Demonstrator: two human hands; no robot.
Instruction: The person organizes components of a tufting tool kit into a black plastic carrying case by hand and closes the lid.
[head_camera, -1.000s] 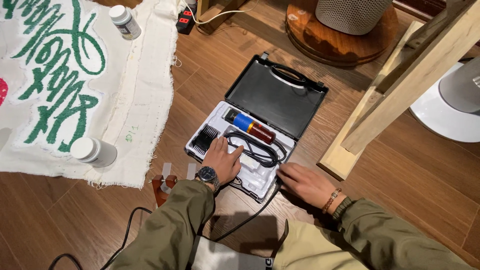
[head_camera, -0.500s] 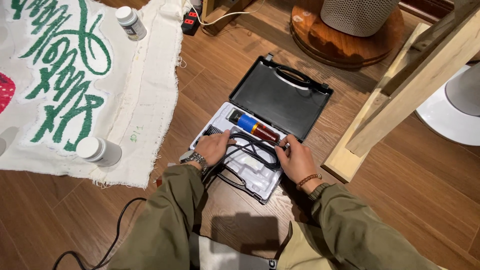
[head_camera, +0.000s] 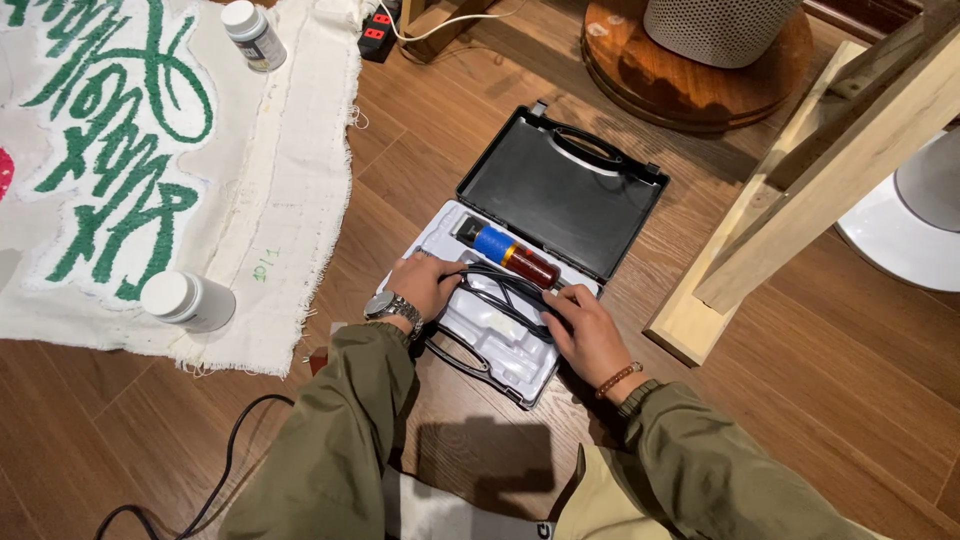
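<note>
Black cable (head_camera: 505, 290) coiled in open black case's (head_camera: 560, 195) white tray.

Floor: brown wood-plank floor (head_camera: 820, 420), warm light | top left: white frayed cloth with green painted strokes (head_camera: 120, 170) | top centre: round dark wooden base (head_camera: 700, 90) | right: pale timber frame legs (head_camera: 800, 190), white curved object (head_camera: 900, 240) at right edge
</note>
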